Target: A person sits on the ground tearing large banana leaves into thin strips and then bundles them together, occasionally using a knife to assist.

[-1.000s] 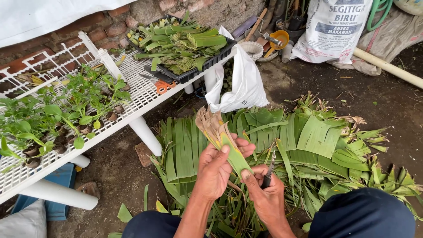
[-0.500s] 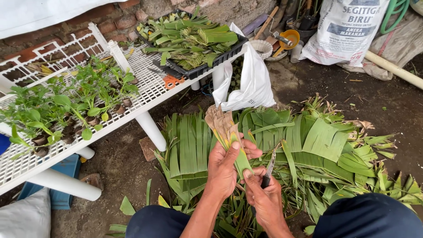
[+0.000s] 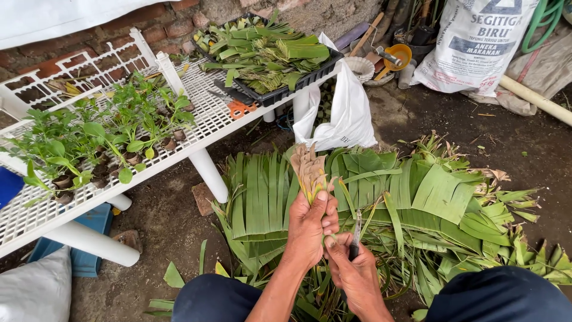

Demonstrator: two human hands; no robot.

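My left hand point(image 3: 310, 229) grips a folded strip of leaf point(image 3: 310, 170) with a dry brown, frayed top, held upright over the pile of green banana leaves point(image 3: 381, 209) on the ground. Just below and to its right, my right hand point(image 3: 357, 274) holds a small knife point(image 3: 356, 234), blade pointing up, with its thumb touching the left hand's fingers. My knees frame the bottom of the view.
A white slatted plastic rack point(image 3: 208, 119) at left carries small potted seedlings point(image 3: 101, 143), orange-handled scissors point(image 3: 238, 107) and a black tray of cut leaves point(image 3: 271, 56). A white plastic bag point(image 3: 345, 116) hangs by it. A printed sack point(image 3: 471, 45) and tools lie at back right.
The leaf strip has been drawn lower into my left hand, so less green shows. My right hand with the knife has closed in against the left hand.
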